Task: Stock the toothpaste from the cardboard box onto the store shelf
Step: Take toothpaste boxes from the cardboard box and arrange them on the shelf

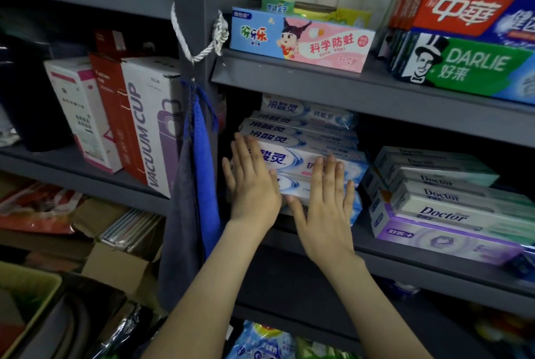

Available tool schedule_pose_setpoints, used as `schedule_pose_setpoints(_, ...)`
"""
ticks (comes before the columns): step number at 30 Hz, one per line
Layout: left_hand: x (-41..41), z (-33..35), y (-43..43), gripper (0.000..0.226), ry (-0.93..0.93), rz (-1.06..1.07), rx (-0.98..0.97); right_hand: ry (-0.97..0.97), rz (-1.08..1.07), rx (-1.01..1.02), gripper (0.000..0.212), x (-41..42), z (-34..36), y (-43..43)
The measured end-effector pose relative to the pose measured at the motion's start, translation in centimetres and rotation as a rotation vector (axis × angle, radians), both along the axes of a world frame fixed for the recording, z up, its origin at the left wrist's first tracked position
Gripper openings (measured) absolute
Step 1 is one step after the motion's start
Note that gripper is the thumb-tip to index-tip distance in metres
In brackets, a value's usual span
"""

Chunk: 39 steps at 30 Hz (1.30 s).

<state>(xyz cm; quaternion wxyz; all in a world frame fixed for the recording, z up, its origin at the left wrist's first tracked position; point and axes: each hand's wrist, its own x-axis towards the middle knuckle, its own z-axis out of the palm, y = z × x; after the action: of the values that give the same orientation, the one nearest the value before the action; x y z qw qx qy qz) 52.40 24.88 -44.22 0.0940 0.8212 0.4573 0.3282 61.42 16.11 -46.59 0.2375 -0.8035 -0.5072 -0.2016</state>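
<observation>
A stack of white-and-blue toothpaste boxes (301, 138) lies on the middle grey shelf (405, 260), just right of the shelf upright. My left hand (249, 182) presses flat, fingers straight, against the left front of the stack. Beside it, my right hand (324, 202) lies flat on the right front of the same boxes. Neither hand holds a box. The lowest boxes are partly hidden behind my hands.
Doctor toothpaste boxes (443, 199) sit right of the stack. On the shelf above stand a children's toothpaste box (301, 40) and Darlie boxes (469, 66). Blue cloths (199, 173) hang on the upright. Vacuum cup boxes (144, 121) fill the left bay. An open cardboard box (115, 266) sits lower left.
</observation>
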Motion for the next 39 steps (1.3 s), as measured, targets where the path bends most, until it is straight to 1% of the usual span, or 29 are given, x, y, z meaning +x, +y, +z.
schedule_pose_setpoints(3, 0.4, -0.3, -1.5, 0.072, -0.134, 0.058, 0.102, -0.011, 0.029, 0.015, 0.074, 0.1, 1.1, -2.0)
schedule_pose_setpoints(5, 1.2, -0.3, -3.9, 0.070, -0.168, 0.023, 0.159, -0.049, 0.053, 0.034, 0.077, 0.5, 1.9, -3.9)
schedule_pose_setpoints(8, 3.0, -0.1, -8.2, 0.070, -0.120, -0.162, 0.205, -0.079, 0.064, 0.076, 0.072, 2.2, 2.7, -7.5)
schedule_pose_setpoints(10, 4.5, 0.1, -10.5, 0.064, -0.064, -0.249, 0.266, -0.095, 0.033, 0.130, 0.068, 4.3, 3.1, -10.3)
schedule_pose_setpoints(13, 6.8, 0.5, -12.9, 0.053, -0.032, -0.352, 0.334, -0.113, -0.077, 0.158, 0.064, 8.7, 3.4, -14.6)
schedule_pose_setpoints(16, 9.6, 1.0, -14.5, 0.047, -0.004, -0.427, 0.383, -0.025, -0.222, 0.135, 0.072, 13.8, 3.3, -18.0)
schedule_pose_setpoints(18, 11.8, 0.7, -15.1, 0.045, 0.024, -0.450, 0.449, -0.001, -0.257, 0.088, 0.071, 17.2, 3.0, -19.3)
schedule_pose_setpoints(19, 12.8, 0.6, -15.4, 0.047, 0.049, -0.446, 0.480, -0.001, -0.248, 0.047, 0.070, 18.6, 2.9, -19.6)
schedule_pose_setpoints(20, 13.7, 0.5, -15.5, 0.049, 0.075, -0.434, 0.506, -0.007, -0.227, 0.013, 0.067, 19.9, 2.9, -19.9)
schedule_pose_setpoints(23, 15.8, 0.5, -15.4, 0.042, 0.114, -0.363, 0.564, -0.020, -0.124, -0.001, 0.063, 22.6, 3.2, -19.9)
schedule_pose_setpoints(25, 16.5, 0.3, -15.2, 0.042, 0.133, -0.327, 0.593, 0.037, -0.061, 0.006, 0.060, 23.3, 3.5, -19.8)
schedule_pose_setpoints(26, 16.7, 0.1, -15.1, 0.046, 0.136, -0.315, 0.606, 0.062, -0.044, 0.009, 0.059, 23.6, 3.5, -19.7)
schedule_pose_setpoints(28, 16.9, -0.2, -15.1, 0.064, 0.158, -0.305, 0.604, 0.081, -0.025, 0.022, 0.059, 24.0, 3.4, -19.6)
schedule_pose_setpoints(29, 16.9, -0.2, -15.0, 0.069, 0.164, -0.303, 0.604, 0.097, -0.033, 0.029, 0.059, 24.0, 3.4, -19.6)
schedule_pose_setpoints(32, 17.5, -0.1, -14.6, 0.075, 0.159, -0.303, 0.595, 0.234, -0.055, 0.052, 0.062, 24.0, 3.7, -19.2)
schedule_pose_setpoints(34, 17.9, -0.1, -14.3, 0.069, 0.107, -0.316, 0.604, 0.390, -0.003, 0.117, 0.068, 24.1, 4.1, -19.0)
schedule_pose_setpoints(37, 18.1, -0.2, -13.6, 0.055, 0.032, -0.337, 0.632, 0.552, 0.019, 0.182, 0.082, 24.7, 4.7, -18.9)
schedule_pose_setpoints(39, 18.2, -0.2, -13.0, 0.044, 0.015, -0.350, 0.645, 0.636, 0.018, 0.192, 0.078, 24.9, 5.0, -19.0)
